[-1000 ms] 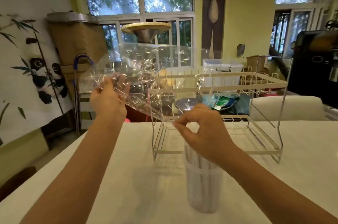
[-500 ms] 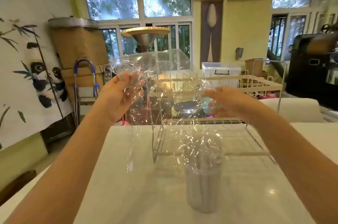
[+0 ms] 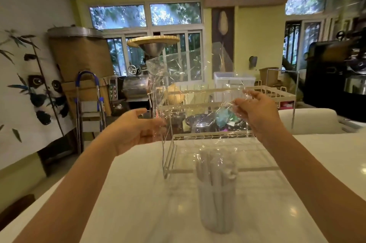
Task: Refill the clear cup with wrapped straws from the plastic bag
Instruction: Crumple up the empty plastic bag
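Clear plastic bag hangs pinched in right hand; left hand open beside it.

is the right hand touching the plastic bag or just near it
Touching. The head view shows the right hand pinching the crinkled edge of the plastic bag between its fingertips, holding it up above the clear cup.

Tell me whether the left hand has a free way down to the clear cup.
Probably yes: the left hand is open beside the plastic bag, and only bare table separates it from the clear cup.
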